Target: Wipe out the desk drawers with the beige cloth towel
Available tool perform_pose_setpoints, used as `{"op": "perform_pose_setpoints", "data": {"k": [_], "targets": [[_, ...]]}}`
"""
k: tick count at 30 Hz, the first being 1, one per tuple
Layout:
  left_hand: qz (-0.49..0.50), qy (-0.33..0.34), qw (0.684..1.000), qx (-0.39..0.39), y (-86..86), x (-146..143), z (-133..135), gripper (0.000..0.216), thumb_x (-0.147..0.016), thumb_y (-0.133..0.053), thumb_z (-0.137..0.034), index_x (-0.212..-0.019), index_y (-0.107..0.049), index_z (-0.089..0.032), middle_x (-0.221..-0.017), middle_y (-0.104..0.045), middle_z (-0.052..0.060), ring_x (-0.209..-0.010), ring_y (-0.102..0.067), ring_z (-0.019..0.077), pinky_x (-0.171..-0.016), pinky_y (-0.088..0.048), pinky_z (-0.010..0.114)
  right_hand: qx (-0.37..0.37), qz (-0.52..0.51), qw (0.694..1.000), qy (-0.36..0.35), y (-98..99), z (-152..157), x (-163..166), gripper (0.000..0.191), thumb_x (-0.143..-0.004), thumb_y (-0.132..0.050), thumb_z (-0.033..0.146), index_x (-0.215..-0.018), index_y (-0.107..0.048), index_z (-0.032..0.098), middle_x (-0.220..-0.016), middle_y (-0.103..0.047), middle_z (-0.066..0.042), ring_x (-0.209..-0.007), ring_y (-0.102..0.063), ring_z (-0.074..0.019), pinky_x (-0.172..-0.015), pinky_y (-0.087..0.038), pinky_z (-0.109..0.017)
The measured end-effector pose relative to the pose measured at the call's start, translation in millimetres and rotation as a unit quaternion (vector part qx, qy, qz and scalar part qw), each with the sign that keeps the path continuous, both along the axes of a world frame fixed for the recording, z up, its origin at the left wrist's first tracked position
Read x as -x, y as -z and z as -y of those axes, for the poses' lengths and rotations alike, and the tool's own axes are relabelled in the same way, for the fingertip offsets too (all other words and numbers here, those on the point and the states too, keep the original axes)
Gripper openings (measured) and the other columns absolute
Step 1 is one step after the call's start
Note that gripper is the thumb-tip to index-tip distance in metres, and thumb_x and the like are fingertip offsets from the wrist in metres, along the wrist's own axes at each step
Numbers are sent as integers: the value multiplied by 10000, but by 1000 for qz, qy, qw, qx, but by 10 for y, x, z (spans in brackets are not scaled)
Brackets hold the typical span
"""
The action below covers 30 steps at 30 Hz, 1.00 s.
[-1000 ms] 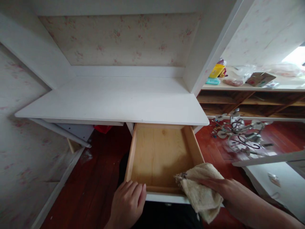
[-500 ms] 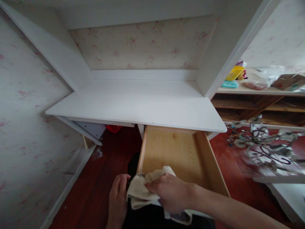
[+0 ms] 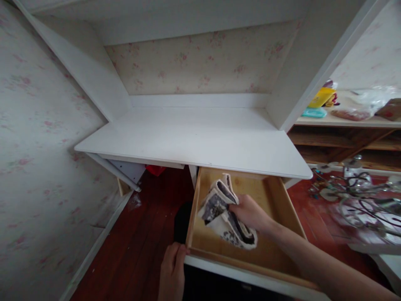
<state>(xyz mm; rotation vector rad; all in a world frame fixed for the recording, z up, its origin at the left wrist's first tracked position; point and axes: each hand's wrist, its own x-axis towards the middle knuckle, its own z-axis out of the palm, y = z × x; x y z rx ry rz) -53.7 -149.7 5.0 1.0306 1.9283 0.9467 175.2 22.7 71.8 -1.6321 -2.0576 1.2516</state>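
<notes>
My right hand (image 3: 248, 212) is closed around a folded cloth (image 3: 223, 215), cream with dark grey patterned patches. The cloth is held over the inside of a pulled-out wooden drawer (image 3: 275, 251); I cannot tell whether it touches the bottom. At the drawer's front left corner, my left hand (image 3: 174, 265) has its fingers curled against the edge. The drawer has pale wood inside and a white front, and it sticks out from under a white desk (image 3: 175, 133).
Floral wallpaper (image 3: 40, 167) covers the left wall. On the right, a metal and glass chandelier (image 3: 360, 196) stands above the red wooden floor (image 3: 138, 242). Behind it, a low wooden shelf (image 3: 344, 121) carries a yellow container (image 3: 322, 97) and plastic bags. A hutch rises over the desk.
My right hand has carried the cloth from the drawer's front edge forward into the drawer, and the cloth's dark side now shows. My left hand has come to the front left corner. The view has shifted slightly.
</notes>
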Motion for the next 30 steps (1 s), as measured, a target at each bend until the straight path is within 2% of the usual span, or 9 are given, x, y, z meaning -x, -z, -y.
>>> {"op": "perform_pose_setpoints", "data": {"k": [3,6,8,10,13,16,20,25,30], "targets": [[8,9,1000,11,32,20,-13,488,-899,-381,-611,-740,-616,-214,-833,-651,58,-859,-609,239,-832,-441,346,-150,101,983,37,2,-82,104,200,-825,-447,104,-864,-632,168,-865,-704,-65,-801,-645,-201,-693,-424,-258],[11,8,1000,9,87,62,-7,488,-906,-389,-615,-772,-629,-211,-867,-661,61,-880,-616,236,-845,-441,340,-299,158,940,-42,185,-164,403,242,-842,-499,107,-1020,-652,169,-1062,-699,-116,-1007,-612,-246,-847,-424,-315],[9,4,1000,0,130,86,10,484,-903,-408,-629,-782,-626,-214,-877,-663,59,-886,-617,232,-846,-447,332,-354,195,908,-112,375,-252,648,283,-874,-488,101,-1087,-658,174,-1160,-678,-134,-1095,-570,-267,-922,-404,-368],[2,14,1000,-10,166,99,29,495,-900,-411,-648,-756,-614,-220,-856,-659,54,-867,-611,225,-830,-453,324,-389,224,885,-125,551,-369,866,402,-928,-434,109,-1300,-577,162,-1380,-569,-158,-1128,-545,-271,-983,-380,-427],[-10,20,999,-31,192,82,39,527,-917,-375,-660,-722,-608,-229,-810,-649,48,-817,-597,213,-783,-447,314,-409,258,868,-115,695,-567,1050,498,-982,-354,133,-1476,-409,137,-1522,-428,-163,-1133,-529,-280,-993,-393,-456],[-11,-2,999,-47,187,33,20,558,-929,-340,-673,-732,-614,-228,-787,-638,43,-807,-589,211,-777,-432,314,-395,279,867,-121,685,-734,1073,489,-996,-313,140,-1477,-402,117,-1483,-472,-168,-1146,-524,-288,-946,-445,-437],[-1,-25,998,-51,174,-18,-17,582,-909,-353,-714,-693,-583,-224,-750,-606,31,-783,-573,208,-773,-416,314,-345,289,884,-125,575,-843,1062,483,-985,-293,117,-1453,-414,104,-1427,-515,-191,-1166,-532,-283,-863,-504,-413],[9,-17,998,-56,202,4,-8,576,-908,-362,-708,-711,-595,-220,-771,-604,31,-801,-566,207,-789,-407,318,-310,286,896,-141,459,-823,1075,508,-943,-341,87,-1442,-426,132,-1409,-524,-190,-1161,-546,-285,-846,-519,-408],[29,-2,999,-37,207,33,20,568,-895,-386,-710,-725,-600,-213,-795,-613,42,-811,-567,213,-777,-421,324,-335,257,875,-235,356,-552,1004,561,-875,-470,99,-1434,-429,142,-1458,-482,-171,-1129,-550,-301,-848,-517,-427]]}}
